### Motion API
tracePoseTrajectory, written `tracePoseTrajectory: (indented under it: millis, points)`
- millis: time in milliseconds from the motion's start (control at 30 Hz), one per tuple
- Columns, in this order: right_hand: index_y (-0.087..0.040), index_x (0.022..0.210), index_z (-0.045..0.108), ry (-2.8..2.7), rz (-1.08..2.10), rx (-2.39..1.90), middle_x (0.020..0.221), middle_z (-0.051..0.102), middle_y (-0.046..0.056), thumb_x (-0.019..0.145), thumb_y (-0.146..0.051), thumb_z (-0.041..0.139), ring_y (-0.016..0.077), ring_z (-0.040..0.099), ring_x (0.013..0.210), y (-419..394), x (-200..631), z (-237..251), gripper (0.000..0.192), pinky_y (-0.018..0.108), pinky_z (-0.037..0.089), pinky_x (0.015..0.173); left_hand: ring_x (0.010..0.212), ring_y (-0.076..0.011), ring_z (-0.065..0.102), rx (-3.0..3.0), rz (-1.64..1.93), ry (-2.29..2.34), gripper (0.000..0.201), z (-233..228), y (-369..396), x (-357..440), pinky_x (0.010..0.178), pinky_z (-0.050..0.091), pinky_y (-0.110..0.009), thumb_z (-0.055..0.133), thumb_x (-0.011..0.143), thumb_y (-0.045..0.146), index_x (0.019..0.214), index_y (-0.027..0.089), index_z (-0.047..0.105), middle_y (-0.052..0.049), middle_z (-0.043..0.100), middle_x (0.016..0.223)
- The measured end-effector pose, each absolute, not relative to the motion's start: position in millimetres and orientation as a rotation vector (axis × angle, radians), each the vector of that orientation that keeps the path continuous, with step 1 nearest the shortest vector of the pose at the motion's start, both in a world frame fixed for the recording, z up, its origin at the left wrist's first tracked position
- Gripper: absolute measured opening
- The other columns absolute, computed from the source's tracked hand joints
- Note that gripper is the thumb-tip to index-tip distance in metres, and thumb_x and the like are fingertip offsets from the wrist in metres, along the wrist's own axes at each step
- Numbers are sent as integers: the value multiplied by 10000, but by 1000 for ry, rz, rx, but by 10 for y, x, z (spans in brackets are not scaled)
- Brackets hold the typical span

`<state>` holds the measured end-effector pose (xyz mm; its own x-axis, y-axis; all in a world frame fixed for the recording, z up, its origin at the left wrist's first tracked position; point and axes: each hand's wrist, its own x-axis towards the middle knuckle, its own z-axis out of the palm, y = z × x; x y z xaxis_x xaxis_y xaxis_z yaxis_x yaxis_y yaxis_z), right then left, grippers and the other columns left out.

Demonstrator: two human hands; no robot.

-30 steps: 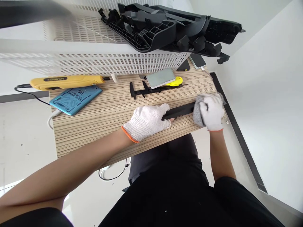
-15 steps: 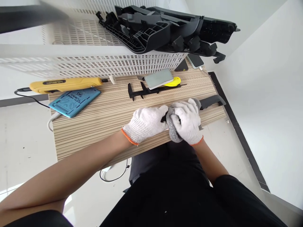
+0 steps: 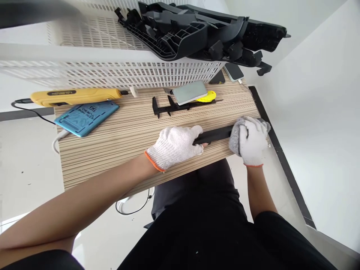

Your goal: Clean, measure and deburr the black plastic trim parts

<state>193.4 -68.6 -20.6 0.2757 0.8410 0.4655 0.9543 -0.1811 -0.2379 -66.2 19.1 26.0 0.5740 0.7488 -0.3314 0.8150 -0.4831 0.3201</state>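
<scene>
The blue box (image 3: 87, 117) carries the words "TURBO" and "5G", seen upside down. Just behind it, the yellow tool (image 3: 75, 97) has a dark label, whose letters I cannot read surely. On the table (image 3: 112, 157), the left hand (image 3: 180, 146), gloved, is closed around one end of a black strip (image 3: 216, 134). The right hand (image 3: 253, 139), somewhat blurred, grips a grey cloth (image 3: 234, 139) over the strip's other part. Behind the strip lie a black caliper (image 3: 165, 110) and a grey block (image 3: 190, 92), partly covering a yellow knife (image 3: 208, 96). Farther back stands a white basket (image 3: 112, 71) with black parts (image 3: 191, 41).
</scene>
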Motion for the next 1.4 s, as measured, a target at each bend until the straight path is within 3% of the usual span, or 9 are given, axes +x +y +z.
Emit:
tracePoseTrajectory:
  millis: [233, 367, 567, 700, 800, 900, 1100, 1267, 1400]
  points:
    - [-280, 1152, 749, -2001, -162, -1770, 1337, 763, 17, 1049, -364, 556, 248, 669, 1276, -650, 1088, -180, 234, 502, 371, 1273, 915, -345, 761, 2434, -174, 1238, 537, 254, 198, -687, 703, 511, -390, 481, 935, 680, 1250, 296, 685, -80, 796, 996]
    - [-281, 1165, 745, -1857, -186, -1884, 1368, 748, 28, 1064, -376, 538, 249, 654, 1303, -616, 1634, -201, 249, 529, 365, 1276, 906, -354, 758, 2407, -158, 1282, 541, 226, 212, -687, 705, 517, -401, 521, 914, 670, 1290, 311, 670, -76, 795, 959]
    - [-241, 1166, 753, -1421, -302, -2224, 1404, 716, 118, 1078, -409, 472, 353, 575, 1347, -517, 2339, -230, 339, 631, 354, 1233, 927, -363, 756, 2361, -167, 1271, 546, 224, 217, -673, 729, 531, -416, 522, 918, 667, 1301, 305, 663, -70, 793, 952]
    - [-267, 1144, 718, -1696, -232, -2098, 1350, 742, 47, 1088, -422, 468, 330, 597, 1331, -487, 1764, -177, 300, 643, 301, 1269, 902, -364, 757, 2366, -178, 1281, 540, 232, 221, -672, 720, 536, -421, 513, 918, 669, 1286, 306, 670, -70, 789, 936]
    - [-301, 1084, 719, -1785, -156, -1970, 1309, 763, 22, 1031, -424, 604, 292, 622, 1335, -488, 1197, -140, 177, 568, 293, 1304, 905, -374, 758, 2405, -210, 1281, 527, 245, 226, -676, 708, 530, -419, 542, 908, 643, 1274, 288, 676, -85, 791, 951]
    - [-285, 1099, 732, -1733, -100, -1922, 1309, 759, 34, 950, -442, 711, 304, 613, 1348, -454, 956, -133, 217, 575, 266, 1320, 898, -385, 757, 2484, -222, 1290, 533, 254, 226, -689, 679, 508, -415, 535, 926, 639, 1285, 269, 670, -105, 792, 958]
    - [-274, 1269, 700, -1373, -59, -2214, 1569, 545, 99, 871, -533, 743, 380, 429, 1504, -267, 1633, -147, 477, 732, 247, 1265, 886, -350, 754, 2603, -120, 1294, 424, 239, 223, -722, 651, 444, -371, 494, 985, 551, 1238, 264, 678, -112, 795, 1014]
    - [-237, 1342, 685, -1066, -112, -2392, 1533, 564, 148, 985, -467, 611, 367, 461, 1467, -76, 2381, -117, 430, 660, 344, 1233, 884, -339, 752, 2586, -101, 1307, 438, 230, 225, -703, 662, 427, -351, 500, 987, 568, 1249, 267, 680, -105, 791, 982]
    - [-233, 1371, 668, -1082, -58, -2481, 1539, 561, 166, 1029, -402, 562, 380, 456, 1465, 40, 2475, -150, 396, 683, 312, 1239, 868, -333, 750, 2570, -109, 1325, 434, 233, 224, -694, 662, 422, -348, 504, 991, 563, 1244, 260, 685, -108, 788, 965]
